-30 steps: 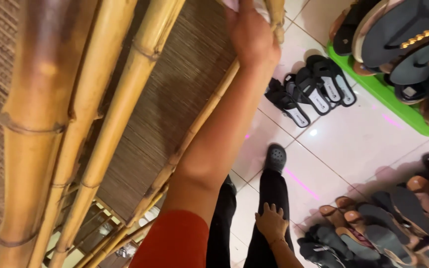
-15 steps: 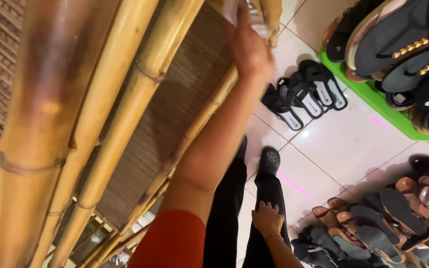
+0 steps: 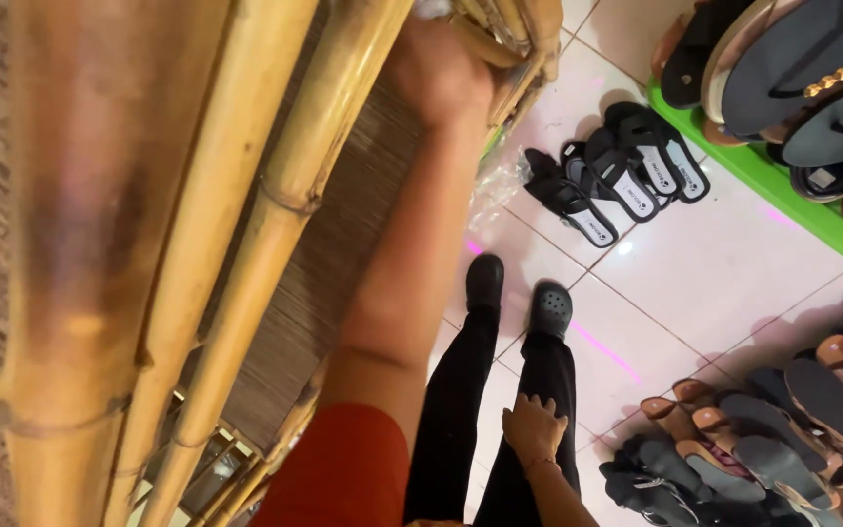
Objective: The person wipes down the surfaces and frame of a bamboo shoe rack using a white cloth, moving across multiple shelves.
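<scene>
My left hand (image 3: 436, 73) reaches up along the woven shelf panel (image 3: 314, 283) to the far corner of a bamboo rack (image 3: 285, 185). It is blurred and its fingers are hidden by the bamboo rails, so what it grips is unclear. A bit of pale, clear wrapping (image 3: 431, 8) shows just above it. A crumpled clear plastic bag (image 3: 495, 185) hangs below the rack corner. My right hand (image 3: 534, 429) lies flat on my right thigh, on black trousers, with the fingers spread and nothing in it.
Thick bamboo poles (image 3: 100, 244) fill the left. On the white tiled floor (image 3: 724, 273) stand pairs of black slide sandals (image 3: 617, 181). A green rack (image 3: 792, 190) of sandals is at the upper right, and a heap of sandals (image 3: 753, 449) lies at the lower right. My black shoes (image 3: 548, 307) stand between.
My left hand has shifted left and further in behind the rack's corner rails. My left foot has stepped forward beside the right. The plastic bag under the corner has come into view.
</scene>
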